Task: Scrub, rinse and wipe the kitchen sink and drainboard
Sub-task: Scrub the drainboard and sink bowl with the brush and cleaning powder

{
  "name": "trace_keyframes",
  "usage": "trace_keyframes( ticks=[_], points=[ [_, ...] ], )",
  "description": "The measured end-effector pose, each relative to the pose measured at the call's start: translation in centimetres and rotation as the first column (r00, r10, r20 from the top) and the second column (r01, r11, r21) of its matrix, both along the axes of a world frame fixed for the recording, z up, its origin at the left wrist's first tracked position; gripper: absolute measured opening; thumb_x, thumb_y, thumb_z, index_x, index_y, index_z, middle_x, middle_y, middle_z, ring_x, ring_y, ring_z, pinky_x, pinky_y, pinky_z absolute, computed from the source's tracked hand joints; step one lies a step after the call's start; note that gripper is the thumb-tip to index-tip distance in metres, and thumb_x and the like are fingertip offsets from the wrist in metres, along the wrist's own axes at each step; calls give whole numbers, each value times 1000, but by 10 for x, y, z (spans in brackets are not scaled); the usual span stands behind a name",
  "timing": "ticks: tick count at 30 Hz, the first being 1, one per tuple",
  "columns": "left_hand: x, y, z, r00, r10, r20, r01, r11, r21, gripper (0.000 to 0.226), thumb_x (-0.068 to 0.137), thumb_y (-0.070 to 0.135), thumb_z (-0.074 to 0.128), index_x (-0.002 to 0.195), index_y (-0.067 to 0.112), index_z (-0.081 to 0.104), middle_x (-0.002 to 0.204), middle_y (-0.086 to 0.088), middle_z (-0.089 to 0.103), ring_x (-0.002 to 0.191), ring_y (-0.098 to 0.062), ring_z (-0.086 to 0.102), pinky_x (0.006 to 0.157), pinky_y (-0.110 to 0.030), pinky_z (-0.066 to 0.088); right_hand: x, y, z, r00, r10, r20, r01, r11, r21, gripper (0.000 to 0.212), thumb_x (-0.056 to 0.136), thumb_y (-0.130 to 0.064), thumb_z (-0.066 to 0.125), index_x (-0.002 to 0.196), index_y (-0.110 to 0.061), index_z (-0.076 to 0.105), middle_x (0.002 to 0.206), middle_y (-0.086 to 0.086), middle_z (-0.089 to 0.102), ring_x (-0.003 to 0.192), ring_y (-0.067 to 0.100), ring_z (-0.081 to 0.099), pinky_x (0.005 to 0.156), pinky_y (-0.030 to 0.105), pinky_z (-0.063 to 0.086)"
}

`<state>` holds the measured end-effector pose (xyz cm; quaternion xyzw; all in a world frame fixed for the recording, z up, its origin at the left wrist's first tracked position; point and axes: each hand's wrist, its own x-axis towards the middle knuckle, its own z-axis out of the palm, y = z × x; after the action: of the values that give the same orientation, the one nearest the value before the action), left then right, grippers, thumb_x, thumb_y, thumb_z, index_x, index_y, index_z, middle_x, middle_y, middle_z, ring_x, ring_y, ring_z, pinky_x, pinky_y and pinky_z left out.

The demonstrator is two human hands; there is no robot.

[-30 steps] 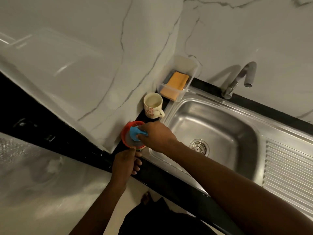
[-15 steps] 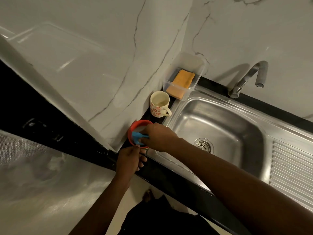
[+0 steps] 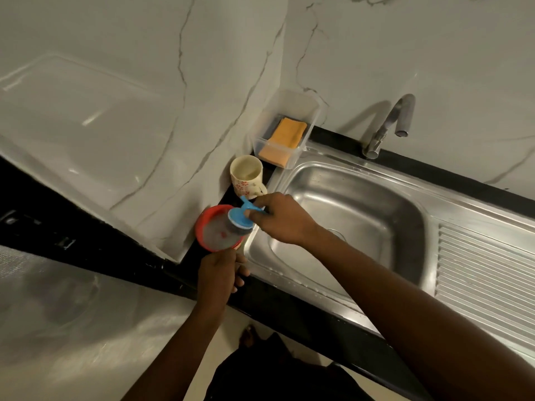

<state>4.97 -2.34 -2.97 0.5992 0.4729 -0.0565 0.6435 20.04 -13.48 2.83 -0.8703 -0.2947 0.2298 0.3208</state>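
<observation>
A round red tub with pale soap inside stands on the black counter left of the steel sink. My left hand grips the tub's near side. My right hand is closed on the blue handle of a scrubber, whose grey pad hangs over the tub's right rim, lifted out of the soap. The ribbed drainboard lies to the right of the basin. My right hand hides most of the drain.
A cream floral mug stands just behind the tub. A clear plastic caddy with an orange sponge sits in the corner. The tap rises behind the sink. Marble walls close in the left and back.
My right hand has lifted the blue scrubber up out of the tub and toward the sink side. The left hand stays on the tub. The camera has shifted slightly.
</observation>
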Motion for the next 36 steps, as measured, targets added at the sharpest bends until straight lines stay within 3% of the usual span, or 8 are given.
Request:
trace_keyframes(
  ticks=[3, 5, 16, 22, 26, 30, 33, 36],
  points=[
    [10, -19, 1, 998, -66, 9, 66, 998, -2, 28, 101, 17, 48, 98, 1, 70, 69, -10, 73, 52, -18, 58, 49, -28, 43, 1, -44, 6, 898, -193, -395, 261, 957, 126, 32, 100, -41, 65, 100, -11, 75, 69, 3, 63, 49, 11, 50, 44, 26, 40],
    [16, -38, 5, 992, -114, 46, 112, 993, 43, 28, 100, 17, 49, 93, 1, 70, 68, -11, 72, 52, -19, 58, 50, -28, 42, 0, -82, 6, 797, -251, -549, 381, 915, 136, 33, 99, -41, 67, 101, -10, 76, 68, 3, 54, 49, 12, 40, 45, 24, 31],
    [59, -186, 6, 835, -530, 145, 515, 847, 132, 21, 97, 17, 62, 82, 11, 75, 66, -11, 72, 49, -18, 57, 47, -26, 44, -28, -313, 3, 487, -541, -685, 801, 589, 105, 26, 101, -33, 64, 106, -10, 76, 70, 4, 49, 50, 12, 34, 42, 22, 24],
    [72, -253, 11, 709, -690, 143, 673, 723, 155, 19, 98, 17, 61, 86, 8, 73, 64, -5, 72, 46, -13, 57, 44, -22, 43, -54, -409, -7, 389, -723, -571, 901, 428, 72, 28, 103, -33, 62, 110, -10, 75, 71, 5, 54, 51, 11, 42, 45, 25, 31],
    [79, -276, 15, 655, -740, 149, 723, 672, 160, 21, 99, 19, 63, 85, 8, 73, 67, -7, 74, 50, -15, 60, 45, -20, 42, -60, -452, -31, 338, -893, -297, 935, 354, 0, 35, 98, -45, 66, 110, -13, 75, 74, 3, 62, 54, 12, 50, 49, 27, 37],
    [81, -283, 17, 644, -752, 143, 736, 659, 152, 21, 100, 20, 63, 87, 6, 73, 67, -7, 74, 51, -15, 60, 46, -19, 43, -68, -454, -59, 423, -894, 148, 896, 389, -213, 53, 90, -65, 67, 124, -25, 67, 100, -1, 73, 76, 14, 66, 57, 26, 43],
    [82, -285, 18, 646, -752, 132, 734, 659, 161, 21, 100, 19, 62, 87, 8, 73, 67, -6, 73, 51, -13, 60, 46, -19, 43, -68, -419, -73, 464, -857, 224, 884, 432, -177, 51, 90, -64, 67, 131, -33, 61, 109, -1, 76, 84, 19, 71, 64, 30, 52],
    [82, -285, 19, 653, -748, 121, 729, 664, 167, 21, 102, 19, 61, 88, 8, 73, 67, -6, 73, 51, -11, 59, 45, -18, 43, -72, -392, -80, 661, -707, 250, 750, 614, -247, 57, 92, -62, 65, 142, -37, 56, 121, 1, 74, 107, 26, 70, 83, 35, 52]
  ],
)
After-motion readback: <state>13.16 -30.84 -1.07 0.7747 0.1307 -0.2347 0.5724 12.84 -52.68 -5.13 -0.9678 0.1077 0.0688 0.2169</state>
